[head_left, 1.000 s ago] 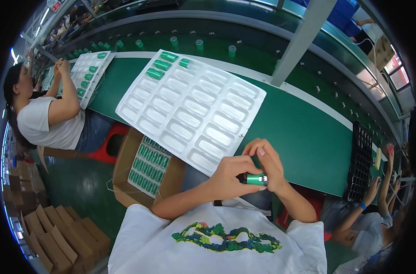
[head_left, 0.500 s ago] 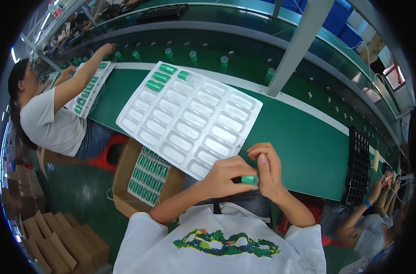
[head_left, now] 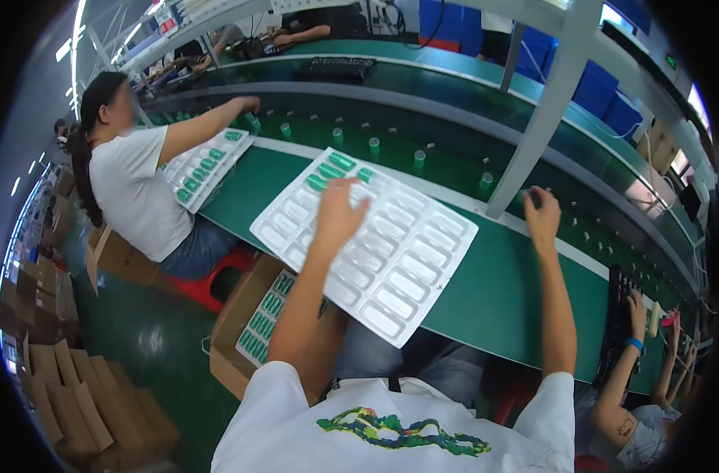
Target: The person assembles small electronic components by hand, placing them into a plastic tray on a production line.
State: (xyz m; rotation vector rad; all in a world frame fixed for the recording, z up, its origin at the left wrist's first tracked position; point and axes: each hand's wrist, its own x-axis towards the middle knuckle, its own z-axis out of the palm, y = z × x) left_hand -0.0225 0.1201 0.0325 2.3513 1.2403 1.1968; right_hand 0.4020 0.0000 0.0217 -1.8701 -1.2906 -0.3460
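A large white moulded tray (head_left: 422, 272) with rows of oblong pockets lies tilted on the green bench. In its far-left pockets rest green cylinders (head_left: 330, 171), and a shorter-looking one (head_left: 364, 175) sits in the neighbouring column. My left hand (head_left: 340, 217) is over the tray beside these cylinders, fingers bent down onto a pocket. Whatever it may hold is hidden under the hand. My right hand (head_left: 542, 217) reaches out to the conveyor's near edge, right of the metal post. Its thumb and fingers are curved with a gap between them, close to a small greyish piece (head_left: 525, 191).
On the conveyor stand green cylinders (head_left: 419, 158) and small pieces (head_left: 431, 145). A metal post (head_left: 542, 118) rises between tray and right hand. An open carton (head_left: 237, 339) holds a filled tray. A co-worker (head_left: 143, 185) sits left; a black tray (head_left: 616, 323) lies right near another person.
My hands were together near my lap with a green cylinder. They have since parted: the left forward over the tray, the right out to the conveyor. The whole view has shifted.
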